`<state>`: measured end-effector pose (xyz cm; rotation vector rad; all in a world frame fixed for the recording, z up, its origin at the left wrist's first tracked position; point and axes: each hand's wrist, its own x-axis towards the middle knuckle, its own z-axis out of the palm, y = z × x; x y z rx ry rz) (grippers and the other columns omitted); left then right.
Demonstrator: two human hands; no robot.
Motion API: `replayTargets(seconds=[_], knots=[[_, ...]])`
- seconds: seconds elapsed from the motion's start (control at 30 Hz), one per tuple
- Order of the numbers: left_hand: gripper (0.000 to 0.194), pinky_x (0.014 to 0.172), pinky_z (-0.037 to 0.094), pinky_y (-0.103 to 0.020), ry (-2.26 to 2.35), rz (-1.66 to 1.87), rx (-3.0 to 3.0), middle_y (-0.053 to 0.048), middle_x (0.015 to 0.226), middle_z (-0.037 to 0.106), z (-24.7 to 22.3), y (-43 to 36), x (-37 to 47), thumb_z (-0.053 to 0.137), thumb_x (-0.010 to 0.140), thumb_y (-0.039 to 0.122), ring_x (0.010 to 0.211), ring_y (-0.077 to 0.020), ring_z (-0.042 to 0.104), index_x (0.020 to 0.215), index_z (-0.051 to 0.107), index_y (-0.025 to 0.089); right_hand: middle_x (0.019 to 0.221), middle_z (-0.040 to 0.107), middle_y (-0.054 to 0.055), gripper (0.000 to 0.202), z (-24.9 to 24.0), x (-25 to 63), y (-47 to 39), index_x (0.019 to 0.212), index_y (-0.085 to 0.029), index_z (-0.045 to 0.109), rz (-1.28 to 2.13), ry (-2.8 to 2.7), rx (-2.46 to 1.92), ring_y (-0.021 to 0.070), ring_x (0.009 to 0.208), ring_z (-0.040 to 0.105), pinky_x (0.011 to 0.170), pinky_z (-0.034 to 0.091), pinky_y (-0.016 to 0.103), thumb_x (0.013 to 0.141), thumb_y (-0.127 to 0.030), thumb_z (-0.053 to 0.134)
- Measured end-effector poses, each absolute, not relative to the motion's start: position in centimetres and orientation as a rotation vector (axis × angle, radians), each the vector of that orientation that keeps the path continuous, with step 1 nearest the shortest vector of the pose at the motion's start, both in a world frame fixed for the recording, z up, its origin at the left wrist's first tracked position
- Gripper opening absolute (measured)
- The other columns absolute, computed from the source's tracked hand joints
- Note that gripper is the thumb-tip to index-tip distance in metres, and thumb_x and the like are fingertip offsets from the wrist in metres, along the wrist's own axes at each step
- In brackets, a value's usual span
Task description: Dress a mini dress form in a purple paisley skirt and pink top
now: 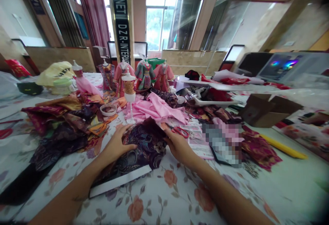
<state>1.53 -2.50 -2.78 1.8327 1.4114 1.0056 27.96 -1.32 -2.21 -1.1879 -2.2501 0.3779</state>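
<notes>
A dark purple paisley cloth (pixel 145 142) lies bunched on the table in front of me, its plain dark underside turned up at the top. My left hand (pixel 117 144) grips its left side, thumb over the pattern and fingers along the far edge. At the upper right edge, my right hand (pixel 178 146) pinches the folded cloth between thumb and fingers. A white strip (pixel 120 182) runs along the near edge of the cloth. Just beyond stands a small mannequin (pixel 129 88) with a gold bodice, beside crumpled pink fabric (pixel 159 110).
Fabric scraps (pixel 64 122) and a tape roll (pixel 108 109) are to the left. Red-handled scissors (pixel 181 132), a blurred-out flat object (pixel 223 146) and a cardboard box (pixel 268 110) sit to the right. Several dressed mannequins (pixel 146 76) line the back of the flowered tablecloth (pixel 159 201).
</notes>
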Motion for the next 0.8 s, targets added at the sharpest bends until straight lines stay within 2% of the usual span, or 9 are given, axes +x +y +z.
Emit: replayTargets(seconds=[0.1, 0.23, 0.33, 0.4, 0.47, 0.57, 0.6, 0.67, 0.8], knots=[[0.097, 0.108, 0.022, -0.047, 1.490, 1.048, 1.863, -0.017, 0.142, 0.035, -3.6, -1.9, 1.5, 0.080, 0.053, 0.041, 0.132, -0.0330, 0.030, 0.137, 0.036, 0.018, 0.090, 0.064, 0.006, 0.024, -2.3, 27.6, -1.1, 0.102, -0.019, 0.057, 0.540, -2.080, -0.938, 0.0186, 0.083, 0.058, 0.074, 0.045, 0.029, 0.086, -0.014, 0.040], [0.109, 0.109, 0.019, -0.047, 1.359, 1.008, 1.810, -0.017, 0.145, 0.030, -3.5, -1.7, 2.3, 0.080, 0.054, 0.043, 0.133, -0.0326, 0.028, 0.143, 0.020, 0.022, 0.102, 0.063, 0.005, 0.024, -2.4, 27.2, -0.4, 0.108, -0.022, 0.058, 0.730, -1.880, -0.780, 0.0199, 0.096, 0.056, 0.087, 0.044, 0.034, 0.088, -0.023, 0.045], [0.118, 0.110, 0.013, -0.049, 1.384, 1.116, 1.969, -0.015, 0.149, 0.020, -2.2, -1.8, 3.1, 0.082, 0.049, 0.045, 0.137, -0.0333, 0.017, 0.144, 0.015, 0.024, 0.100, 0.064, 0.004, 0.023, -2.2, 27.0, -0.2, 0.106, -0.022, 0.060, 0.840, -1.834, -0.736, 0.0205, 0.093, 0.057, 0.087, 0.044, 0.037, 0.088, -0.029, 0.048], [0.119, 0.110, 0.012, -0.049, 1.361, 1.151, 2.094, -0.014, 0.149, 0.022, -1.3, -1.8, 3.5, 0.083, 0.047, 0.046, 0.138, -0.0332, 0.014, 0.144, 0.017, 0.024, 0.095, 0.065, 0.004, 0.022, -1.8, 26.9, -0.4, 0.100, -0.021, 0.062, 0.881, -1.839, -0.733, 0.0206, 0.089, 0.058, 0.084, 0.046, 0.036, 0.087, -0.034, 0.050], [0.110, 0.108, 0.020, -0.047, 1.295, 1.142, 2.149, -0.013, 0.138, 0.042, -0.5, -2.0, 4.0, 0.082, 0.049, 0.046, 0.133, -0.0328, 0.027, 0.141, 0.026, 0.023, 0.090, 0.065, 0.004, 0.022, -1.4, 26.6, -0.9, 0.096, -0.021, 0.063, 0.957, -1.864, -0.724, 0.0196, 0.085, 0.058, 0.080, 0.046, 0.034, 0.086, -0.037, 0.052], [0.063, 0.089, 0.043, -0.039, 1.288, 1.087, 2.048, -0.007, 0.096, 0.068, -0.1, -2.0, 4.5, 0.071, 0.066, 0.046, 0.098, -0.0285, 0.060, 0.120, 0.055, 0.017, 0.093, 0.063, 0.004, 0.027, -1.3, 26.1, -1.5, 0.104, -0.021, 0.058, 1.092, -1.792, -0.710, 0.0181, 0.088, 0.058, 0.080, 0.046, 0.032, 0.085, -0.040, 0.054], [0.048, 0.081, 0.046, -0.037, 1.344, 1.111, 1.972, -0.006, 0.086, 0.069, -0.1, -2.0, 4.6, 0.065, 0.072, 0.046, 0.086, -0.0265, 0.063, 0.109, 0.062, 0.015, 0.096, 0.062, 0.004, 0.033, -1.5, 26.0, -1.6, 0.110, -0.022, 0.054, 1.143, -1.733, -0.728, 0.0177, 0.089, 0.058, 0.080, 0.046, 0.032, 0.083, -0.042, 0.056], [0.038, 0.075, 0.048, -0.035, 1.499, 1.267, 1.797, -0.007, 0.082, 0.069, -0.4, -1.9, 4.6, 0.058, 0.078, 0.046, 0.078, -0.0250, 0.063, 0.094, 0.066, 0.013, 0.097, 0.061, 0.005, 0.047, -1.9, 25.8, -1.9, 0.118, -0.022, 0.046, 1.302, -1.619, -0.795, 0.0171, 0.087, 0.059, 0.076, 0.047, 0.031, 0.078, -0.045, 0.061], [0.037, 0.085, 0.045, -0.035, 1.682, 1.605, 1.550, -0.009, 0.098, 0.068, -1.0, -1.5, 4.0, 0.056, 0.079, 0.041, 0.094, -0.0249, 0.062, 0.102, 0.062, 0.013, 0.089, 0.062, 0.001, 0.054, -2.4, 25.3, -2.5, 0.111, -0.022, 0.051, 1.660, -1.541, -0.834, 0.0151, 0.079, 0.059, 0.070, 0.048, 0.028, 0.066, -0.040, 0.074]])
